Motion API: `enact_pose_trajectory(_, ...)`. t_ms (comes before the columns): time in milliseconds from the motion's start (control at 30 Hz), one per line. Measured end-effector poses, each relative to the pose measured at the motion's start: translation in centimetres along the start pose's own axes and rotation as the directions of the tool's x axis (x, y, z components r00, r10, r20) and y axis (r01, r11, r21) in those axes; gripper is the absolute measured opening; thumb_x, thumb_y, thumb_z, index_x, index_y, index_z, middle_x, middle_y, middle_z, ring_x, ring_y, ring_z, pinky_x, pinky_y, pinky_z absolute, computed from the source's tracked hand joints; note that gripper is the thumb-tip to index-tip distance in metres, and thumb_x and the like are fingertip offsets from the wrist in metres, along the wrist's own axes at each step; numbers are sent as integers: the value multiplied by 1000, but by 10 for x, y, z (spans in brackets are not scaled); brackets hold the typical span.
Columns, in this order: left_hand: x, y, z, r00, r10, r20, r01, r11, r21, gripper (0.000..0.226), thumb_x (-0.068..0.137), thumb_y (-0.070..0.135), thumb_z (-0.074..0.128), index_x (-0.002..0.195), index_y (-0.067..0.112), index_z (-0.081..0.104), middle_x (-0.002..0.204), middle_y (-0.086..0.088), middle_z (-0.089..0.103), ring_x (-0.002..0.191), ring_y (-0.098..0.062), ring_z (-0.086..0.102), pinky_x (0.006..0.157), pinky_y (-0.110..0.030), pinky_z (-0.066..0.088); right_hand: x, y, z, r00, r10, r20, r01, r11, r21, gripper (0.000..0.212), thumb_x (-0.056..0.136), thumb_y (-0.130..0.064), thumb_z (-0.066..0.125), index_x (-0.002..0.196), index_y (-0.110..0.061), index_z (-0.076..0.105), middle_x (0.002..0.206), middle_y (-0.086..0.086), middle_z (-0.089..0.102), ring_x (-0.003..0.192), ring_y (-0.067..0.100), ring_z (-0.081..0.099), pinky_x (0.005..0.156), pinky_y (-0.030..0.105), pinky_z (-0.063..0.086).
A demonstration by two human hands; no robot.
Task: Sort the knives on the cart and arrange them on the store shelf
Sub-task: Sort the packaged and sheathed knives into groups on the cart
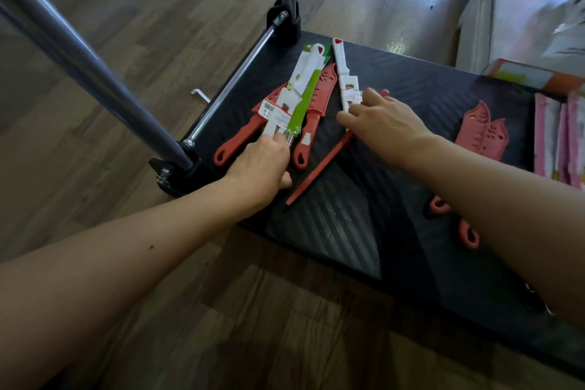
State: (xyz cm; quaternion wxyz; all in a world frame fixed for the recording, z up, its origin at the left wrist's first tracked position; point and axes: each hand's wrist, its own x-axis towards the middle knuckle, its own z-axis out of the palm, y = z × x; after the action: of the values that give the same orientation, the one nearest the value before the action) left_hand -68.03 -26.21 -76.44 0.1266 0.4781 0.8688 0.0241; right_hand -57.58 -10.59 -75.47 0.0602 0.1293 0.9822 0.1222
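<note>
White knife (340,63) lies upper centre of the frame on the black cart (427,89) deck. Its long axis runs almost straight up the frame, with the red-tipped white handle at the far end and the labelled blade end toward us.

Right grip (383,123) sits on that near end, thumb at the left edge and fingers across the label. We read it as pinching the knife, which is not yet lifted.

Left grip (262,165), left of centre, has its fingers folded round the near end of the green knife (305,95) and the white card under it. That pile's axis leans up and to the right, and its top is just beside the white knife's handle.

A sheathed red knife (324,85) lies between the two, roughly parallel to the green one. A thin red strip (316,171) runs from under the right grip toward lower left; we cannot tell what it is. Two more red knives (481,133) lie at right, partly behind the right forearm.

Judgement: the white knife belongs with the pile to its left. The right grip is nearer, so the move is a short swing left over the red knife, turning the axis to match.
</note>
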Motion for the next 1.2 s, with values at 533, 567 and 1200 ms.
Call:
enact_pose_trajectory(533,-6,9,-12,968,-253,-6,195,761,-618,23,86,30,60,91,8,65,75,-5,65,63,-13,58,57,-22,43,-59,32,2,975,198,97,-213,959,187,23,93,-17,49,115,-13,57,114,4,59,109,26,50,82,34,42)
enact_pose_trajectory(567,-7,10,-13,966,-259,0,198,736,-647,23,86,30,60,92,8,65,78,-7,66,63,-13,58,58,-23,44,-59,33,1,971,225,83,-238,943,232,23,93,-18,50,113,-12,58,112,5,60,108,27,51,79,35,40)
enact_pose_trajectory(1200,-15,69,-18,984,-81,-157,-25,816,-578,22,86,26,59,97,7,64,75,-1,59,72,-16,53,63,-26,38,-75,28,-24,773,563,293,-500,258,827,15,89,-26,60,89,-13,66,90,7,68,78,20,64,78,31,54)
